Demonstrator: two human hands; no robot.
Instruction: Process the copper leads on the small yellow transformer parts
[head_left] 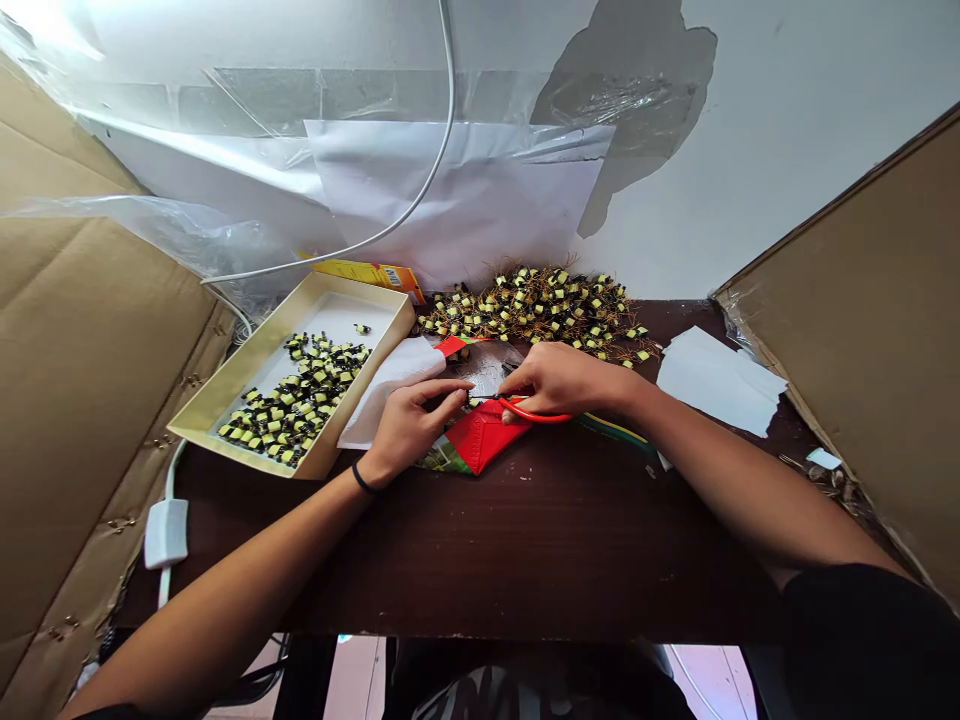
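My left hand (409,425) pinches a small part (472,397), fingers nearly together; it sits right at the fingertips, beside the tip of the cutters (538,413). My right hand (559,378) curls its fingers round the red handles. Under both is a red packet (480,440) on the desk (540,560). The tray (319,455) lies left.

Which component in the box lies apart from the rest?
The lone yellow-and-black component, toward the far end of the cream box; the others are bunched together.
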